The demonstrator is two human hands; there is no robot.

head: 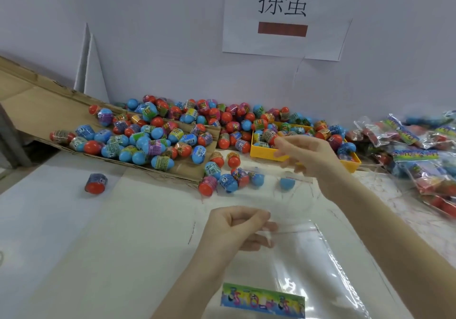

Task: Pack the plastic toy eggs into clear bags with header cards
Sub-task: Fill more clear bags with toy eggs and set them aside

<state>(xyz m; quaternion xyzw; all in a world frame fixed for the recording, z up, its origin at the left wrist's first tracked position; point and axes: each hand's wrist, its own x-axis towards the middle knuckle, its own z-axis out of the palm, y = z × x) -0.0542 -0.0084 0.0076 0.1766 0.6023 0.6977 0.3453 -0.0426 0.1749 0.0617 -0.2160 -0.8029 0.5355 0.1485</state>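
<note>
Left hand [237, 225] pinches the open edge of a clear bag [308, 257] lying on the white worktop [74, 220], its colourful header card [262, 300] at the near end; right hand [306, 153], fingers curled, holds one toy egg [270, 136] raised over the yellow tray [261, 152]; loose eggs [153, 136] cover the cardboard sheet [37, 106]; packed bags [419, 156] are piled at the right.

red-and-blue eggs [158, 131] heaped behind clear bag [308, 257].

Red and blue eggs [158, 131], yellow tray [266, 152], rainbow-patterned header card [262, 300].
</note>
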